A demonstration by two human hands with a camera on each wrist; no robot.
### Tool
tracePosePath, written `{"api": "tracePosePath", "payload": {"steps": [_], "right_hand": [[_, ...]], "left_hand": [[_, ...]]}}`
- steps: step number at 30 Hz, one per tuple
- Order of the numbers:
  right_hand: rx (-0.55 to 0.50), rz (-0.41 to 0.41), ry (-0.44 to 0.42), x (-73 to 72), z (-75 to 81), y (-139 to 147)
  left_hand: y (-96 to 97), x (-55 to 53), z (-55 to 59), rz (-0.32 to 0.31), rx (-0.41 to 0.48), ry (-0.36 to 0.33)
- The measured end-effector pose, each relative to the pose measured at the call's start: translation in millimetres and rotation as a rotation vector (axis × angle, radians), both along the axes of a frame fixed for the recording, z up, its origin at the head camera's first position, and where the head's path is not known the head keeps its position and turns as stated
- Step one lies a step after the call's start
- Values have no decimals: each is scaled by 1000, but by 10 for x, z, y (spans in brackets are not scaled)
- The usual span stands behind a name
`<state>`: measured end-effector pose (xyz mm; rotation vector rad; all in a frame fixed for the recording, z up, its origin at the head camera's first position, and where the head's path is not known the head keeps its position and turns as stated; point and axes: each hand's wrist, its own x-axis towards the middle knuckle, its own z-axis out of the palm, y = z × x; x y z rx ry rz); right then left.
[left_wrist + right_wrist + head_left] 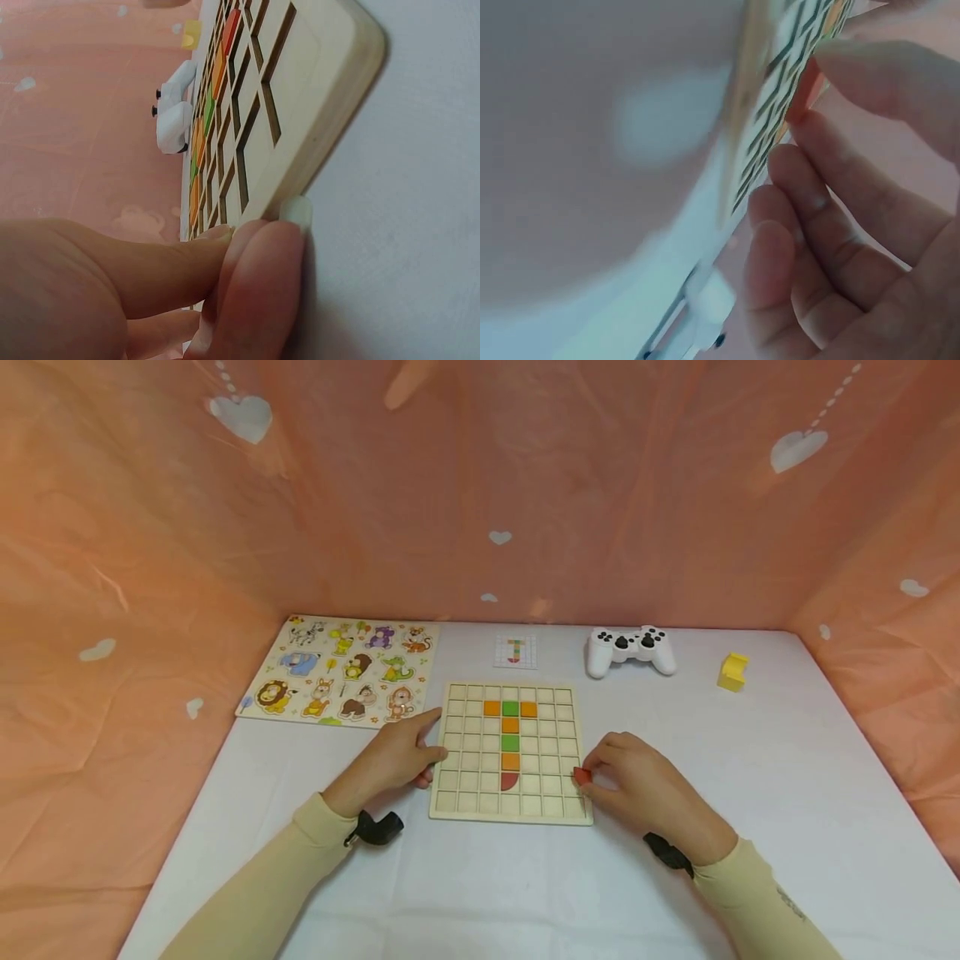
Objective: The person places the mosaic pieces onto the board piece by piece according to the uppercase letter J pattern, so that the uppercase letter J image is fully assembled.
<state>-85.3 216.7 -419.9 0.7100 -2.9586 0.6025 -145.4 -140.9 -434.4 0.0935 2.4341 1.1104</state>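
Note:
A square wooden grid board lies on the white table. Set in its cells are a top row of an orange square, a green square and another orange one. Below the green runs a column of orange, green and orange squares, ending in a red piece with a rounded corner. My left hand holds the board's left edge between thumb and fingers, as the left wrist view shows. Over the right edge, my right hand pinches a red tile between thumb and index finger; its full shape is hidden.
Behind the board lies a small pattern card with a similar figure. An animal puzzle board is at the back left. A white game controller and a yellow block sit at the back right. Orange curtain encloses the table.

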Motion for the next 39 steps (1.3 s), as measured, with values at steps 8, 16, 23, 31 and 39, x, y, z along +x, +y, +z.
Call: {"api": "tracePosePath", "payload": {"steps": [8, 16, 23, 31, 39], "right_hand": [[-8, 42, -12, -167, 57, -401], [-21, 130, -5, -277, 61, -825], [-30, 176, -8, -252, 2, -1052], [-31, 168, -13, -205, -54, -1090], [-22, 186, 2, -220, -89, -1111]], "left_hand": [[7, 2, 8, 5, -2, -3], [27, 2, 29, 4, 3, -1], [12, 12, 23, 3, 15, -5], [32, 11, -7, -7, 11, 9], [-7, 16, 3, -11, 11, 16]]}}
